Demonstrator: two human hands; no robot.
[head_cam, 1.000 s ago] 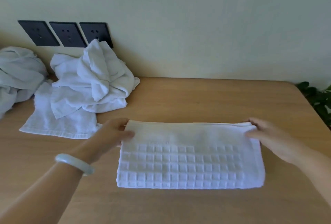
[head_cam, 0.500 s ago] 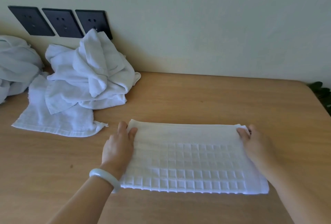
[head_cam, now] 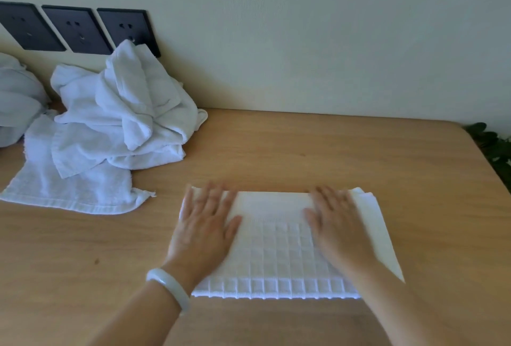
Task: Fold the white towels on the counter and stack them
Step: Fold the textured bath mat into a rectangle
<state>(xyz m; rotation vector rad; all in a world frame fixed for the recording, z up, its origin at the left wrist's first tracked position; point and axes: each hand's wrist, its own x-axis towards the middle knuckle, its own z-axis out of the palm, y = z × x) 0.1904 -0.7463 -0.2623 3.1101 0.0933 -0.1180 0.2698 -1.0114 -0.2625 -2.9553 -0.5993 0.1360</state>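
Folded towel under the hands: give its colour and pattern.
The folded towel is white with a raised grid of squares; head view.

Folded towel [head_cam: 279,246] of white waffle-weave cloth, matt, crumpled towels [head_cam: 119,121] of soft white terry, surface [head_cam: 304,149] of smooth light wood-grain, bangle [head_cam: 168,287] pale, glossy, wall sockets [head_cam: 77,30] dark matt plastic

Pale wall [head_cam: 304,27], wooden counter [head_cam: 331,157], dark sockets [head_cam: 77,30]

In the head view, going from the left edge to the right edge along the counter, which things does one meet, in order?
White cloth bundle → crumpled towel pile → left hand → folded waffle towel → right hand → green plant.
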